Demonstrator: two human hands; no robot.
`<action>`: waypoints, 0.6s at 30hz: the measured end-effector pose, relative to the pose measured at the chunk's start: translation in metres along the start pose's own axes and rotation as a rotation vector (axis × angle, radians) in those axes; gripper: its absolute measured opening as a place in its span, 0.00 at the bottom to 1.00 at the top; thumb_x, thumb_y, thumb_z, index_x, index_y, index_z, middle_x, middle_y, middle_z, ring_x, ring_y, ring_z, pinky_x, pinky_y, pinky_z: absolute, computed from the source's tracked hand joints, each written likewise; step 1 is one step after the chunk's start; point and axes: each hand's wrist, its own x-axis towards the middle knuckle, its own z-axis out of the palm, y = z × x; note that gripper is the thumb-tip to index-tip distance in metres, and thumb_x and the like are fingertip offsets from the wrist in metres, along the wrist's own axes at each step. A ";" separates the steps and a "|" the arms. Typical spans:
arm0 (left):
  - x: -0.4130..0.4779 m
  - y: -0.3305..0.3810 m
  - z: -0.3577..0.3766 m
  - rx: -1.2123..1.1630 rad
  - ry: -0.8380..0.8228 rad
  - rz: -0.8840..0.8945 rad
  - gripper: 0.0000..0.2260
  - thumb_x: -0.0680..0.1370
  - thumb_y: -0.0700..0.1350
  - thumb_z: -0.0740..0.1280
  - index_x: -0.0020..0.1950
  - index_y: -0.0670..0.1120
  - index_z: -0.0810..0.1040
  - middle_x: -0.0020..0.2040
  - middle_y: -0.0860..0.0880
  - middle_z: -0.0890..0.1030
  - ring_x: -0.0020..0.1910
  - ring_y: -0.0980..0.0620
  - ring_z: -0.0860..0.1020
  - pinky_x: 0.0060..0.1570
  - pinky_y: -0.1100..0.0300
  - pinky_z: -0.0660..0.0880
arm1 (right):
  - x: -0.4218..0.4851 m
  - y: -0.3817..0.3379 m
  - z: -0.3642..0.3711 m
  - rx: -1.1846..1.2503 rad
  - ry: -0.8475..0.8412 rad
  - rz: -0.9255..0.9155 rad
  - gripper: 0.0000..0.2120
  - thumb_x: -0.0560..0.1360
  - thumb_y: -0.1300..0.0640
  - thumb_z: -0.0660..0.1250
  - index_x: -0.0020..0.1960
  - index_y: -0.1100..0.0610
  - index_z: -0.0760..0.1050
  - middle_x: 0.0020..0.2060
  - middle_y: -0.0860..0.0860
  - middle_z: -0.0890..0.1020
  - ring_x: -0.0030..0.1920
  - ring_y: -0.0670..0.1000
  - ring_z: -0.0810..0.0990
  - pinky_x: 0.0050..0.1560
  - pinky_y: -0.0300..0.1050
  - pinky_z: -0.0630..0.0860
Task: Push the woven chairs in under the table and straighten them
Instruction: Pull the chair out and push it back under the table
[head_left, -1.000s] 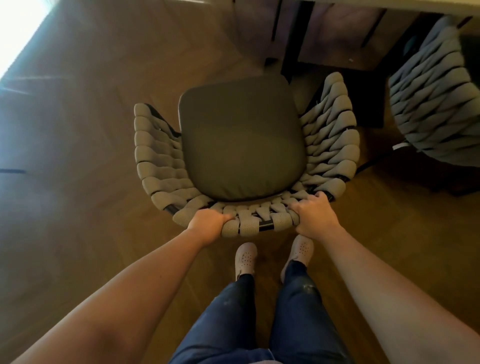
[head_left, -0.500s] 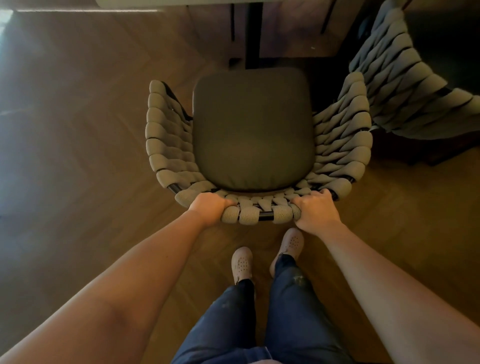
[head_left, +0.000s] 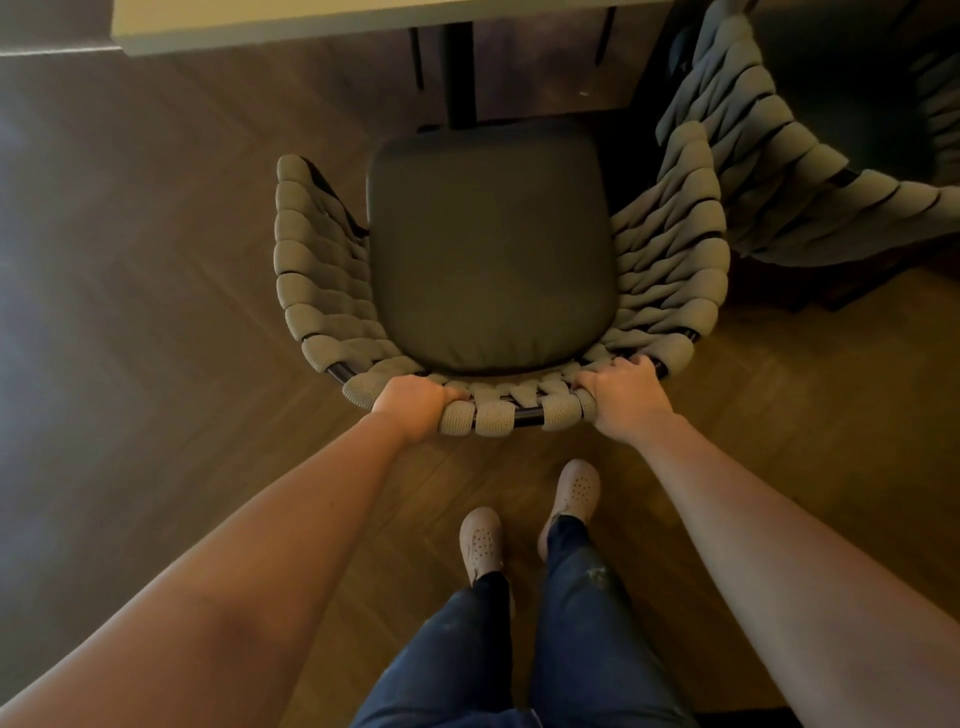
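A woven chair with grey-green straps and a dark seat cushion stands in front of me, facing the table. My left hand grips the top of its backrest on the left. My right hand grips the same backrest rail on the right. The cushion's front edge sits close to the black table leg, a little short of the pale tabletop edge. A second woven chair stands at the upper right, its side nearly touching the first chair's right arm.
Dark herringbone wood floor spreads to the left. My feet in pale perforated shoes stand just behind the chair. A pale strip of wall or sill runs along the top left.
The chair has turned to face the table squarely and moved forward toward it. The tabletop edge has come into view. Both hands kept their grip on the backrest.
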 end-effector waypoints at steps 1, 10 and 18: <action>0.000 0.001 0.000 -0.007 0.000 0.002 0.21 0.79 0.45 0.65 0.70 0.59 0.68 0.56 0.52 0.79 0.54 0.50 0.78 0.55 0.53 0.77 | 0.000 0.000 -0.001 0.002 -0.005 -0.004 0.18 0.74 0.51 0.68 0.64 0.48 0.72 0.55 0.50 0.80 0.60 0.54 0.74 0.65 0.55 0.64; -0.012 -0.011 -0.004 -0.304 -0.076 0.032 0.34 0.72 0.66 0.67 0.74 0.55 0.64 0.65 0.51 0.76 0.64 0.49 0.74 0.66 0.52 0.69 | -0.009 0.015 0.005 0.172 0.039 -0.130 0.37 0.67 0.23 0.57 0.65 0.47 0.74 0.62 0.48 0.78 0.67 0.53 0.70 0.71 0.56 0.56; -0.035 -0.029 0.013 -0.505 0.523 -0.530 0.34 0.77 0.56 0.67 0.78 0.46 0.58 0.79 0.42 0.51 0.78 0.43 0.46 0.76 0.44 0.52 | -0.018 0.008 0.017 0.597 0.549 0.602 0.37 0.75 0.43 0.67 0.77 0.55 0.58 0.77 0.58 0.56 0.77 0.59 0.52 0.76 0.59 0.51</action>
